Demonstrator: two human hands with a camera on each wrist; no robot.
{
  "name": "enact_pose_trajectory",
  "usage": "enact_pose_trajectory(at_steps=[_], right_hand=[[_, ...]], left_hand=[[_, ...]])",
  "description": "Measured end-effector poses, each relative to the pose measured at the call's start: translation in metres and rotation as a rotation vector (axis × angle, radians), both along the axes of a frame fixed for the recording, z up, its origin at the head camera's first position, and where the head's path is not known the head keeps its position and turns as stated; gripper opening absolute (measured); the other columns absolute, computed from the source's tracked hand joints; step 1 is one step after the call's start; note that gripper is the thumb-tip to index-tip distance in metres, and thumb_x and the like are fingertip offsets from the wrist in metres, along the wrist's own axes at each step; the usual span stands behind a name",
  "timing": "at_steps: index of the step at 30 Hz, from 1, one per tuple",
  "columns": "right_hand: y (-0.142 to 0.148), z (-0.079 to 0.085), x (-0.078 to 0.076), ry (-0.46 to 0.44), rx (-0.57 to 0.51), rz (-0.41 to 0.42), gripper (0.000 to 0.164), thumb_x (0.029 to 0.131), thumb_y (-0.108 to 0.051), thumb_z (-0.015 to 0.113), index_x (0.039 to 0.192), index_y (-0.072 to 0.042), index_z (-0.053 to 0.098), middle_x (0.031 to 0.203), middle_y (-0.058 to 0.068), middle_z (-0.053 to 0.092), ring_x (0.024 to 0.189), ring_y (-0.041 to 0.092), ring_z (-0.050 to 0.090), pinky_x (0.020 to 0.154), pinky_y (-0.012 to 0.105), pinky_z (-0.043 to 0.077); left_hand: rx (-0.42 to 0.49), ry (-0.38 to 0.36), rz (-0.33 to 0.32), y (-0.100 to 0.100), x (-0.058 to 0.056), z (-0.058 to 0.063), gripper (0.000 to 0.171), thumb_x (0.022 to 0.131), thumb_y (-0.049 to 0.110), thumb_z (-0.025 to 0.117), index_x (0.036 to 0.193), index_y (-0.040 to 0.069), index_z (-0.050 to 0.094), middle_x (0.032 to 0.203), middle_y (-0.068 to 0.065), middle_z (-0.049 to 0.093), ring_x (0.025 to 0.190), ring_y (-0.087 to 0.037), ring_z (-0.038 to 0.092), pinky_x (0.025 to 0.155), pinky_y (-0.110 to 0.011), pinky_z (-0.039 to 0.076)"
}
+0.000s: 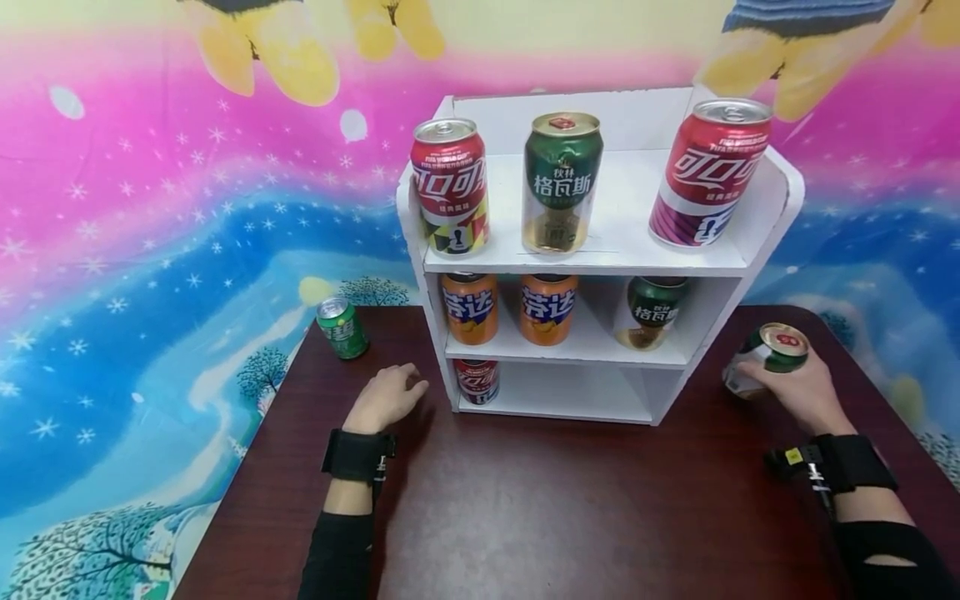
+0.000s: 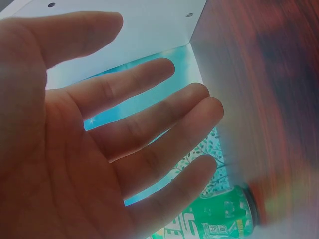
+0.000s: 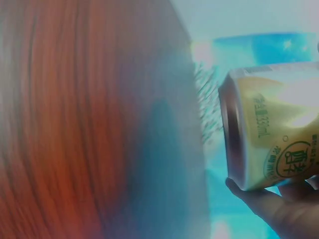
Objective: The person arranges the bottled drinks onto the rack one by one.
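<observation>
My right hand (image 1: 806, 392) grips a green, white and gold can (image 1: 786, 354) at the right side of the table, its gold top facing up. In the right wrist view the gold lower part of that can (image 3: 279, 129) shows, with a gap between its base and the table. My left hand (image 1: 386, 398) holds nothing, its fingers relaxed over the table left of the white shelf (image 1: 555, 408). Beyond it stands a green can (image 1: 343, 329) near the table's left back edge. The left wrist view shows the spread fingers (image 2: 169, 119) with the green can below them.
On the shelf's top level stand two red cola cans (image 1: 452, 187) and a green-and-gold can (image 1: 562, 183). Two orange cans (image 1: 470, 308) and another green-and-gold can (image 1: 651, 312) fill the middle level. A red can (image 1: 477, 380) sits bottom left. A patterned backdrop (image 1: 187, 250) hangs behind.
</observation>
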State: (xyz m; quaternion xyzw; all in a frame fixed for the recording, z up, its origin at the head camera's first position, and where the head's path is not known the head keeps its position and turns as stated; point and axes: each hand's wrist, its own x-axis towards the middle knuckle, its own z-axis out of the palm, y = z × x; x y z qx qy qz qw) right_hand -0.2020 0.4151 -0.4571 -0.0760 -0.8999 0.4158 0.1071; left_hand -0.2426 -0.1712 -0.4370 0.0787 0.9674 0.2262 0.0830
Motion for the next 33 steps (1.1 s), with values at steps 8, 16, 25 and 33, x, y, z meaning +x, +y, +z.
enact_pose_trajectory(at_steps=[8, 16, 25, 33], right_hand=[[-0.027, 0.024, 0.025, 0.039, 0.055, 0.125, 0.08, 0.085, -0.027, 0.072, 0.145, 0.0, 0.027, 0.119, 0.016, 0.046, 0.092, -0.01, 0.04, 0.071, 0.017, 0.039], [-0.052, 0.029, 0.052, 0.012, 0.09, 0.152, 0.091, 0.082, -0.029, 0.075, 0.149, -0.005, 0.02, 0.131, 0.023, 0.043, 0.104, 0.004, 0.042, 0.082, 0.042, 0.04], [-0.072, 0.025, 0.078, -0.005, 0.053, 0.242, 0.084, 0.081, -0.024, 0.076, 0.144, 0.001, 0.027, 0.126, 0.021, 0.046, 0.099, -0.011, 0.041, 0.078, 0.02, 0.045], [-0.098, 0.026, 0.095, -0.027, 0.013, 0.381, 0.074, 0.08, -0.015, 0.076, 0.138, 0.001, 0.034, 0.118, 0.015, 0.051, 0.096, -0.006, 0.052, 0.074, 0.022, 0.05]], left_hand=[[0.015, 0.002, -0.007, 0.0, 0.002, 0.002, 0.046, 0.095, 0.03, 0.055, 0.131, 0.0, 0.053, 0.125, -0.019, 0.057, 0.113, -0.034, 0.054, 0.09, -0.05, 0.045], [0.021, 0.015, -0.012, -0.001, 0.002, 0.006, 0.041, 0.095, 0.03, 0.056, 0.125, 0.001, 0.057, 0.119, -0.018, 0.059, 0.105, -0.032, 0.058, 0.085, -0.049, 0.047], [0.027, 0.015, -0.021, -0.001, 0.003, 0.01, 0.041, 0.095, 0.03, 0.055, 0.126, 0.001, 0.057, 0.121, -0.019, 0.058, 0.107, -0.033, 0.057, 0.087, -0.049, 0.047], [0.027, 0.024, -0.039, -0.001, 0.004, 0.009, 0.042, 0.096, 0.03, 0.055, 0.125, 0.001, 0.057, 0.12, -0.019, 0.059, 0.105, -0.032, 0.058, 0.086, -0.049, 0.047]])
